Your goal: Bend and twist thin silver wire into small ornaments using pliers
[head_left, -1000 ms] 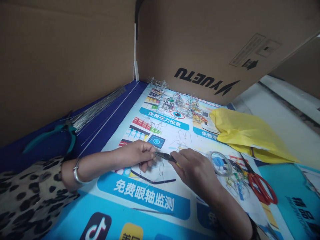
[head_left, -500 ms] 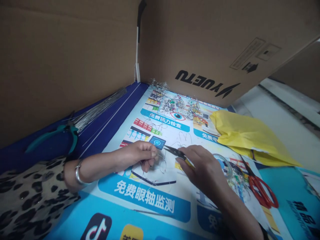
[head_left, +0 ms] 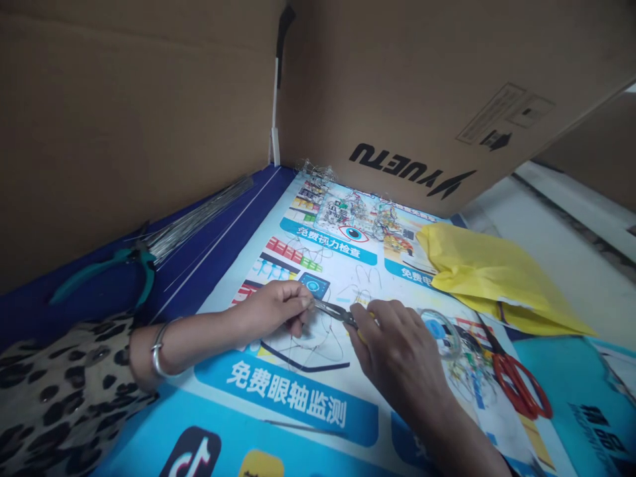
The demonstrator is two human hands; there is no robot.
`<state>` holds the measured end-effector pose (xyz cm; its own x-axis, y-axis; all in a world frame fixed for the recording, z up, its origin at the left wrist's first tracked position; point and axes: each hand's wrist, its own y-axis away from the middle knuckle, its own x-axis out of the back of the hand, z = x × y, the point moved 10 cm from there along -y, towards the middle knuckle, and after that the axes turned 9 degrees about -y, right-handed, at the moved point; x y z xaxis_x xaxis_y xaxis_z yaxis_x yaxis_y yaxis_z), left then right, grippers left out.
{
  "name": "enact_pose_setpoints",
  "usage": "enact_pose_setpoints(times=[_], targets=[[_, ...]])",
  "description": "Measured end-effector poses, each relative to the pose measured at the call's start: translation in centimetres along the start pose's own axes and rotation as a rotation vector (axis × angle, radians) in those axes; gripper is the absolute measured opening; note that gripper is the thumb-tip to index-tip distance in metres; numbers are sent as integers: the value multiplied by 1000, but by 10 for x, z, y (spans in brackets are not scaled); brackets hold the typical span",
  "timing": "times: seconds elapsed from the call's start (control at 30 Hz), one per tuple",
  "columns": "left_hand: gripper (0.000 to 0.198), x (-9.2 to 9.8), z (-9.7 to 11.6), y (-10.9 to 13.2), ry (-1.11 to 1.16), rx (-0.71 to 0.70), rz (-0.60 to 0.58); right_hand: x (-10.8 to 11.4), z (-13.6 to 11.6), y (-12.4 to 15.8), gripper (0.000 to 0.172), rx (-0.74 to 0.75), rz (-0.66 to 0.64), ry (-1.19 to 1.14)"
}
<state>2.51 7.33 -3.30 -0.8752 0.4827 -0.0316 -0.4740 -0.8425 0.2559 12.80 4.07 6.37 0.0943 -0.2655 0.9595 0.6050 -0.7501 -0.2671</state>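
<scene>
Between the closed fingers of my left hand [head_left: 287, 306] is a thin wire [head_left: 325, 329], looping down over the printed sheet. My right hand [head_left: 397, 334] is wrapped round the yellow-handled needle-nose pliers [head_left: 334, 310]. The jaws point left and reach the left fingertips, at the wire. Whether the jaws are closed on it, I cannot tell. More thin bent wires lie on the printed sheet [head_left: 238, 404] beneath and behind the hands.
Teal-handled pliers [head_left: 102, 268] and a bundle of straight wires [head_left: 199, 215] lie at left. Tangled wire [head_left: 385, 215] sits at the back, before the cardboard box [head_left: 397, 79]. At right are a yellow bag [head_left: 497, 278], a tape roll [head_left: 442, 331] and red-handled scissors [head_left: 521, 384].
My right hand has turned and brought the plier tips left and slightly down to the left fingertips. The left hand has stayed almost in place.
</scene>
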Motion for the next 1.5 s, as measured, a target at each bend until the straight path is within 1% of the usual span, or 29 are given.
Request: enact_pose_setpoints(times=[0.13, 0.43, 0.6, 0.8, 0.93, 1.1, 1.27, 1.5], targets=[[24, -1, 1, 0, -34, -21, -8, -2, -2, -1, 18, -7, 3, 26], [21, 0, 4, 0, -27, -49, 16, -2, -2, 0, 19, -55, 7, -2], [18, 2, 2, 0, -21, -40, 44, -4, -5, -1, 15, -66, 5, 51], [19, 1, 2, -1, -13, -50, 41, -7, -7, 0, 14, -50, 12, 57], [20, -1, 3, -1, -22, -47, 32, -9, -6, 0, 13, -44, -4, 55], [23, -2, 5, -1, -17, -48, 14, -14, -5, -1, 7, -65, -29, 43], [23, -2, 1, -1, -17, -20, 19, -17, -6, -1, 11, -73, -44, 15], [23, -2, -2, -1, -35, -7, 16, -23, -8, 0, 10, -72, -66, -19]])
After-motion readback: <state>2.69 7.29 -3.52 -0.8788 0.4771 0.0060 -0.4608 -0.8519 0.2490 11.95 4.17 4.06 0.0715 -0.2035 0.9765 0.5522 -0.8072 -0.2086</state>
